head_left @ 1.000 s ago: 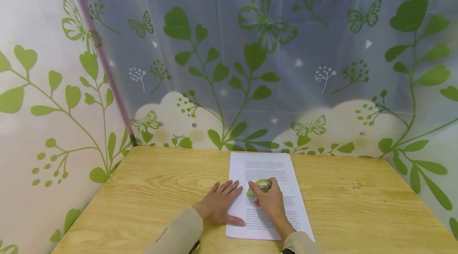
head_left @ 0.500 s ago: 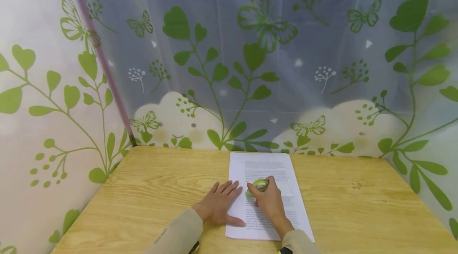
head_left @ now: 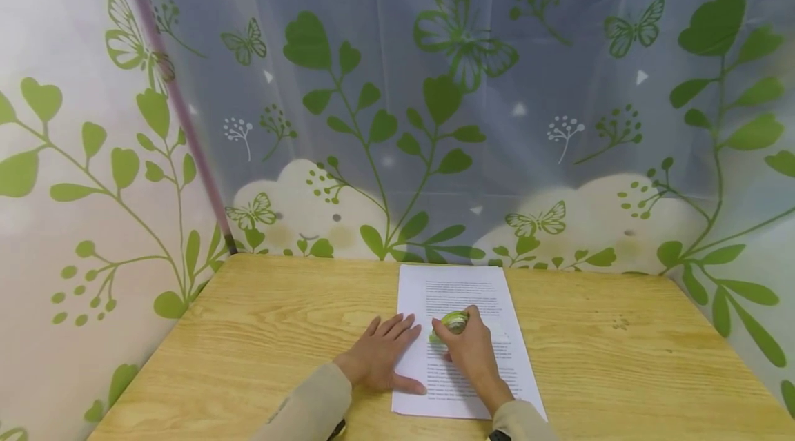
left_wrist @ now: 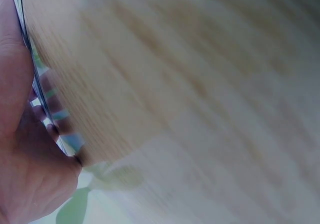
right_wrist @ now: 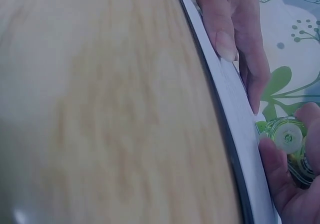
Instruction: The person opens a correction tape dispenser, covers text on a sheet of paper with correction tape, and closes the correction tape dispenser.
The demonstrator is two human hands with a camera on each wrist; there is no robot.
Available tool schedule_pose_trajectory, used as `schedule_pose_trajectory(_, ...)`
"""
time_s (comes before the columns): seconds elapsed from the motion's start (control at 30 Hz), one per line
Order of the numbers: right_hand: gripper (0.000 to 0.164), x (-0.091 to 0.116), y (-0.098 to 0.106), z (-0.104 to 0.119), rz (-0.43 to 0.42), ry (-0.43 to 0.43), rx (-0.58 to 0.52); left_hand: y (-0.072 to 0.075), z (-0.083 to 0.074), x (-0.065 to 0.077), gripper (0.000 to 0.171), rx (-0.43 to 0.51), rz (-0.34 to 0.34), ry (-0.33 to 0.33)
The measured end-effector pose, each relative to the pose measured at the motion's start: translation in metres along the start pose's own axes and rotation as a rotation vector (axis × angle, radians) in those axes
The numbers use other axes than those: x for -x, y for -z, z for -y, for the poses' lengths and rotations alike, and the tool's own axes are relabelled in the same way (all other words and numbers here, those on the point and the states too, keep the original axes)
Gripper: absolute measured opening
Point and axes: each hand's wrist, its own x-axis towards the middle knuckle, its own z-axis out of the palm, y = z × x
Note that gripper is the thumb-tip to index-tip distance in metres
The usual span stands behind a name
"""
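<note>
A printed sheet of paper (head_left: 413, 282) lies on the wooden table, apparently on top of other sheets. My right hand (head_left: 473, 351) grips a green correction tape (head_left: 457, 319) with its tip down at the text, about mid-page. In the right wrist view the clear case of the correction tape (right_wrist: 288, 136) shows a white reel inside, between thumb and fingers. My left hand (head_left: 381, 351) lies flat with spread fingers across the paper's left edge, its thumb on the lower left of the page. A whitish gap in the print shows just right of the correction tape.
The wooden table (head_left: 279, 330) stretches out on both sides of the paper. Behind it hangs a blue-grey curtain (head_left: 397, 82) printed with leaves and butterflies. A pale curtain (head_left: 74, 172) borders the left side.
My right hand with the correction tape shifted slightly left along the line, then slightly back right. My left hand has stayed in place on the paper.
</note>
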Motion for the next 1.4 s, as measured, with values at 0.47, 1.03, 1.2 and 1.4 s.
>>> schedule_pose_trajectory(0.47, 0.052, 0.001, 0.009, -0.004, 0.009, 0.009, -0.002, 0.000, 0.000, 0.000, 0.100, 0.017, -0.004, -0.009)
schedule_pose_trajectory(1.03, 0.048, -0.002, 0.018, -0.011, -0.005, 0.005, 0.052, -0.002, 0.001, 0.000, 0.101, 0.031, 0.001, -0.007)
schedule_pose_trajectory(1.2, 0.046, -0.002, 0.022, -0.012, 0.000, 0.007, 0.055, -0.001, 0.001, 0.000, 0.101, 0.017, 0.000, 0.001)
schedule_pose_trajectory(1.4, 0.046, -0.002, 0.027, -0.012, 0.008, 0.004, 0.054, -0.001, 0.001, 0.000, 0.101, 0.015, 0.003, 0.006)
